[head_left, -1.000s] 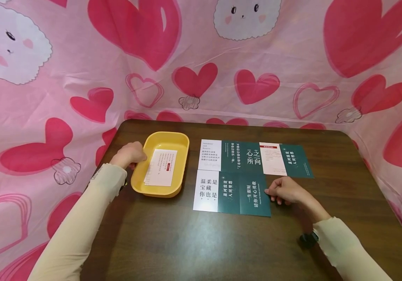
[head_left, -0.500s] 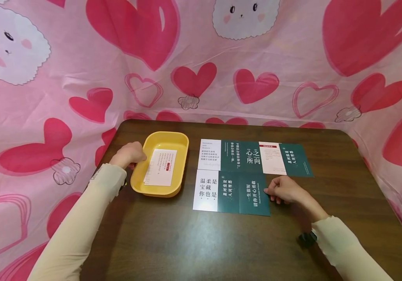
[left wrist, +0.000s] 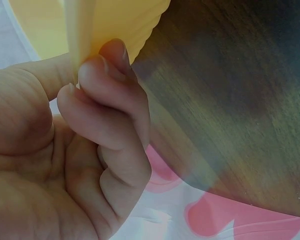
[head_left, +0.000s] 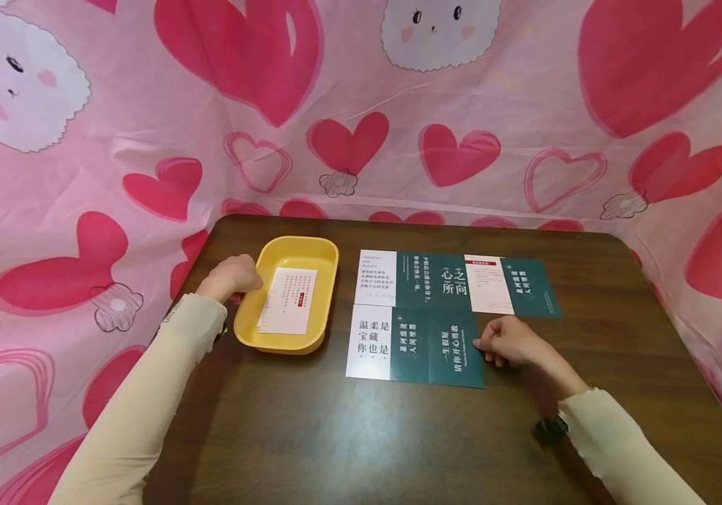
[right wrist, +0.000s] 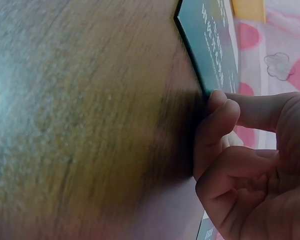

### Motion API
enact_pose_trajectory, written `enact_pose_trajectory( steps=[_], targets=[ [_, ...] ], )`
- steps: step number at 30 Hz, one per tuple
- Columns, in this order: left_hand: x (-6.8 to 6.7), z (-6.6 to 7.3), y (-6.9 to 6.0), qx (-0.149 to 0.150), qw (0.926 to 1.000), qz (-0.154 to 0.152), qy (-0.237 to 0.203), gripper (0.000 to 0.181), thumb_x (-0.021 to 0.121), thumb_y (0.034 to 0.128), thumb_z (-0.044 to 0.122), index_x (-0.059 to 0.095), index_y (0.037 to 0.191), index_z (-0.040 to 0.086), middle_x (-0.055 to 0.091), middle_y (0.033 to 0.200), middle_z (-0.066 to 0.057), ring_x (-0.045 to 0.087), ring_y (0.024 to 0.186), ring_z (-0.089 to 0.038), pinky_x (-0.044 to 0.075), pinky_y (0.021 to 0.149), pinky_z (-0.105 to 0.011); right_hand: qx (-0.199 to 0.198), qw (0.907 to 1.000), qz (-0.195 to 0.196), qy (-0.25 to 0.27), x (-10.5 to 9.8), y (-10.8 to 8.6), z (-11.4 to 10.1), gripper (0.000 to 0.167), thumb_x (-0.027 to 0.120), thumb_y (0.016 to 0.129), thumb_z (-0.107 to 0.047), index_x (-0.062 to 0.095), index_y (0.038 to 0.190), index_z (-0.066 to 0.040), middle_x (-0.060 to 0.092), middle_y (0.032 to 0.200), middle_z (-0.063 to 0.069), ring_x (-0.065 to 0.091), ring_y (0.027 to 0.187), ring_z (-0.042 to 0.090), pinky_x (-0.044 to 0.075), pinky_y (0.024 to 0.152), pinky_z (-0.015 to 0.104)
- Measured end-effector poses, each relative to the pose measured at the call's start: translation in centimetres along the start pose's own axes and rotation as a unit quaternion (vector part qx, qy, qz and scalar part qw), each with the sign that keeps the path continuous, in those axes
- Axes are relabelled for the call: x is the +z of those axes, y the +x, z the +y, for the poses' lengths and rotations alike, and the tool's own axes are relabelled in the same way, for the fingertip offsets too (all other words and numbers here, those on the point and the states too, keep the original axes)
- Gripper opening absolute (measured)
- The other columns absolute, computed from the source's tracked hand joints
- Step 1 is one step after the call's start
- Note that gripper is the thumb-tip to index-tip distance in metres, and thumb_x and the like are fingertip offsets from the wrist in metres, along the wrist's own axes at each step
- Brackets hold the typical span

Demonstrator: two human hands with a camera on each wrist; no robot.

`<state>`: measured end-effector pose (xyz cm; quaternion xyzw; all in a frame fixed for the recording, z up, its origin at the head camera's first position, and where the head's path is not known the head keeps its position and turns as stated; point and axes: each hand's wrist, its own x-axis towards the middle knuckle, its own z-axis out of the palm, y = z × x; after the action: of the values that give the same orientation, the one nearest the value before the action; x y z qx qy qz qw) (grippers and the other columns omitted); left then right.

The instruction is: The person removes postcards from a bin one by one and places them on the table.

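My left hand pinches the left rim of a yellow plastic tray between thumb and curled fingers; the left wrist view shows the tray wall in that grip. Inside the tray lie several pale printed cards, overlapping. My right hand has thumb and index finger at the right edge of a dark green card with white lettering, and it pinches that edge. This card lies flat at the right end of the front row, with another green card and a white card left of it.
Behind the front row, several more cards lie side by side, among them a white card, a pink-white card and a green card. The brown wooden table meets a pink heart-patterned cloth at the back and sides.
Both hands keep their places, the left at the tray rim and the right at the green card's edge. Only a very slight shift of the whole head view shows.
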<state>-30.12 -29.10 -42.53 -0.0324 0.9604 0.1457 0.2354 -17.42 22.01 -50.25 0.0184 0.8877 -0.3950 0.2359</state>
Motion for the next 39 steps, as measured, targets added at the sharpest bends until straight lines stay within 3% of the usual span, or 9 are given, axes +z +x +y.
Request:
enact_pose_trajectory(
  steps=[25,39],
  targets=[
    [0.02,-0.08,-0.08,0.003,1.0000,0.001,-0.005,0.026,0.065,0.0904,0.013,0.063,0.105,-0.008,0.066,0.086,-0.019,0.064,0.063,-0.027,0.060,0.062,-0.036,-0.006,0.9999,0.005,0.012,0.03,-0.10,0.17,0.022,0.071,0.100,-0.018,0.066,0.085,-0.003,0.063,0.067,0.006,0.059,0.054,0.018,0.037,0.047,0.026],
    [0.04,-0.17,-0.15,0.004,1.0000,0.005,-0.006,0.026,0.064,0.0902,0.013,0.063,0.105,-0.009,0.066,0.086,-0.019,0.064,0.061,-0.027,0.059,0.060,-0.035,-0.011,0.9996,0.010,-0.026,-0.11,0.32,0.20,0.022,0.072,0.099,-0.017,0.067,0.082,-0.004,0.062,0.066,0.005,0.060,0.054,0.018,0.046,0.054,0.032]
  ],
)
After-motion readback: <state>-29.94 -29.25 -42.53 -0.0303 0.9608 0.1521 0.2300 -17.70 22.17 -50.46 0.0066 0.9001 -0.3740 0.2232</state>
